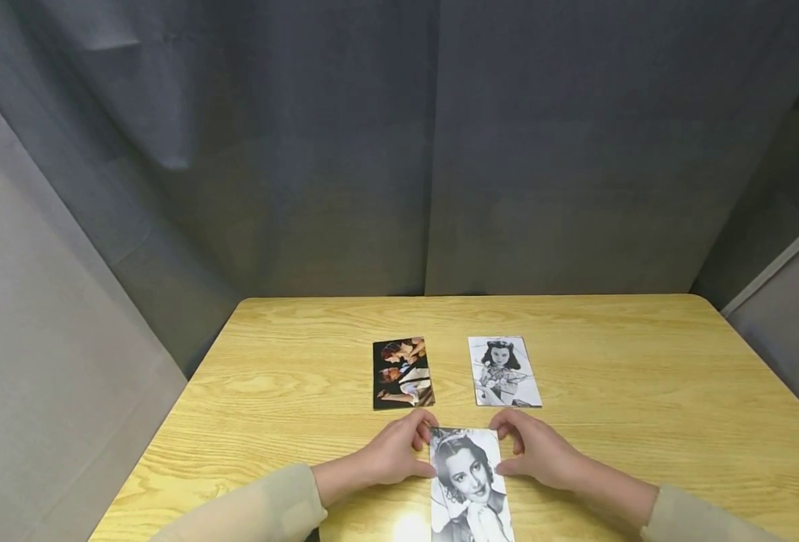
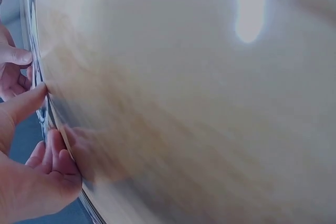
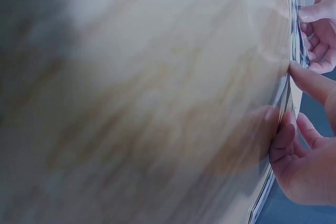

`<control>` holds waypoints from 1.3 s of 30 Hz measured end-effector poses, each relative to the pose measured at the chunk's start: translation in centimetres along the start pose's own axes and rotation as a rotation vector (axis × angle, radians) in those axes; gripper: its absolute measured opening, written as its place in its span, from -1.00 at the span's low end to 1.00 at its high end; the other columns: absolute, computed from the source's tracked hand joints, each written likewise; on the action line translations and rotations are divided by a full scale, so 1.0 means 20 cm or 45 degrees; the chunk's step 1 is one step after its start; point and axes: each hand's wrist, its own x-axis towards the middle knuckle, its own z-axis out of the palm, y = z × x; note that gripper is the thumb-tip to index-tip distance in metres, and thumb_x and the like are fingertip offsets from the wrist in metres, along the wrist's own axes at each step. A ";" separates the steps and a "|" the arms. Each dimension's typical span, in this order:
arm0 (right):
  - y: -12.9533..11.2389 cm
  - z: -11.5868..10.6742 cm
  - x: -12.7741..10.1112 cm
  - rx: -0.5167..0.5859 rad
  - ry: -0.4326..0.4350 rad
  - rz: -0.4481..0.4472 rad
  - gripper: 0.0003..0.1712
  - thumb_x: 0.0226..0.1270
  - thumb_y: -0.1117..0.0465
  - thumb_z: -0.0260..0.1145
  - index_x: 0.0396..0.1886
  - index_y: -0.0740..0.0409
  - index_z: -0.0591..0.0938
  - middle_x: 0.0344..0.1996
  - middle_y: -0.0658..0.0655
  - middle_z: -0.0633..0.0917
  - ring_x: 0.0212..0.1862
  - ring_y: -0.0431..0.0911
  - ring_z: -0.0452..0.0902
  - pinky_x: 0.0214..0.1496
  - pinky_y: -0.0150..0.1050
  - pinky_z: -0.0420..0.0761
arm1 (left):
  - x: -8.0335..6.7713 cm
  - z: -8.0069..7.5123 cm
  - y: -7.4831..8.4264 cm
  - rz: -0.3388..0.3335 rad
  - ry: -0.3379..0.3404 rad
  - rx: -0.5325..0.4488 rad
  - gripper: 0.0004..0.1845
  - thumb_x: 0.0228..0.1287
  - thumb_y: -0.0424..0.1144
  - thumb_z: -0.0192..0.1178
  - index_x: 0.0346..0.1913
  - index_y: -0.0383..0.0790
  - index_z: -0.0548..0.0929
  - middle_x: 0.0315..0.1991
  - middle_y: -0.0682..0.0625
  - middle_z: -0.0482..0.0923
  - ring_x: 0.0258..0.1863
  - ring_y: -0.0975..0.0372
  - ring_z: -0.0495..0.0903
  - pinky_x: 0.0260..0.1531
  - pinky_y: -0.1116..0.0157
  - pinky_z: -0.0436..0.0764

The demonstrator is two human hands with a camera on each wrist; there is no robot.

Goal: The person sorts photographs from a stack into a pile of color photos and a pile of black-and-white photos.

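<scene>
A black-and-white portrait photo [image 1: 470, 489] lies upright to me at the near side of the table, its bottom cut off by the head view. My left hand [image 1: 399, 449] holds its left edge, thumb lower down and curled fingers by the top corner. Mirroring that, my right hand [image 1: 535, 449] holds the right edge, the thumb at the side and fingers at the top right corner. In the left wrist view, the left hand [image 2: 37, 182] has thumb and fingertips right at the thin edge. The right wrist view shows the right hand [image 3: 310, 166] placed likewise.
Beyond the hands, a color photo of a couple [image 1: 402, 374] lies sideways on the left. Another black-and-white portrait photo [image 1: 504, 371] lies to its right. The wooden table [image 1: 291, 361] reaches back to dark grey curtains [image 1: 345, 150], with light panels at both sides.
</scene>
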 end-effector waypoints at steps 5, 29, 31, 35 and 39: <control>0.00 0.00 0.01 0.065 -0.020 -0.004 -0.49 -0.03 0.35 0.53 -0.09 0.20 0.48 -0.40 -0.03 0.53 -0.45 -0.26 0.39 -0.38 -0.35 0.45 | 0.00 0.00 0.01 0.004 -0.010 -0.022 -0.33 -0.11 -0.44 0.53 0.06 -0.12 0.39 -0.38 0.14 0.48 -0.37 0.35 0.46 -0.26 0.42 0.48; -0.03 -0.10 0.07 0.511 0.115 0.001 -0.75 0.30 0.51 0.20 -0.03 0.42 0.45 -0.43 0.18 0.53 -0.49 -0.11 0.51 -0.39 -0.22 0.62 | 0.07 -0.10 0.07 0.004 -0.056 -0.521 -0.48 0.13 -0.61 0.28 0.14 -0.28 0.42 -0.37 -0.03 0.49 -0.45 0.27 0.56 -0.39 0.40 0.56; -0.04 -0.12 0.08 0.487 0.151 -0.011 -0.74 0.30 0.51 0.19 -0.02 0.42 0.45 -0.42 0.18 0.53 -0.46 -0.09 0.53 -0.37 -0.21 0.62 | 0.10 -0.12 0.09 0.019 -0.025 -0.503 -0.48 0.14 -0.58 0.29 0.16 -0.27 0.44 -0.36 -0.03 0.51 -0.42 0.27 0.58 -0.36 0.38 0.58; -0.04 -0.20 0.12 0.451 0.209 -0.032 -0.75 0.33 0.51 0.18 -0.01 0.44 0.44 -0.42 0.17 0.53 -0.42 -0.09 0.53 -0.34 -0.19 0.63 | 0.16 -0.17 0.13 0.045 0.030 -0.491 -0.48 0.16 -0.58 0.29 0.19 -0.26 0.48 -0.35 -0.03 0.54 -0.40 0.25 0.60 -0.33 0.37 0.59; -0.03 -0.27 0.15 0.420 0.253 -0.030 -0.74 0.35 0.50 0.17 0.01 0.46 0.44 -0.41 0.17 0.53 -0.38 -0.14 0.52 -0.30 -0.18 0.64 | 0.25 -0.20 0.17 0.057 0.056 -0.503 -0.48 0.17 -0.58 0.28 0.22 -0.28 0.48 -0.33 -0.06 0.56 -0.37 0.17 0.62 -0.31 0.24 0.61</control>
